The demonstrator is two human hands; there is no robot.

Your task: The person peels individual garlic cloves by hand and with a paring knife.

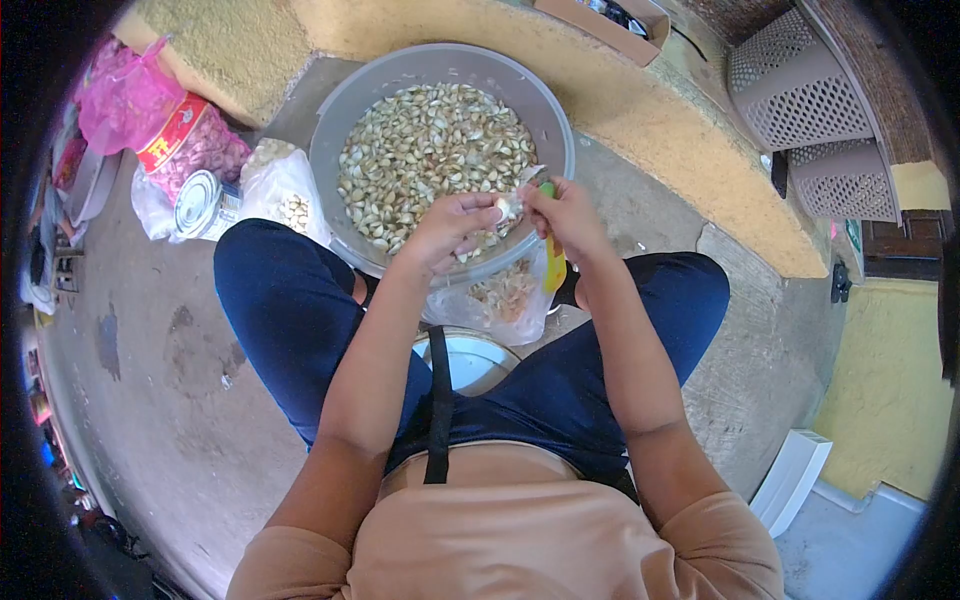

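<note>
My left hand is closed, its fingertips pinching a whitish garlic clove over the near right part of a large grey tub. Wrapped round a small knife with a green and yellow handle is my right hand; its fingertips meet the same clove. The blade is mostly hidden by the fingers. Many loose garlic cloves fill the bottom of the grey tub. Below my hands, between my legs, lies a clear plastic bag with papery peelings in it.
To the left stand a white bag with peeled cloves, a metal can and a pink mesh sack. A low yellow wall runs behind the tub. Grey perforated baskets are at the upper right. A white lid lies between my legs.
</note>
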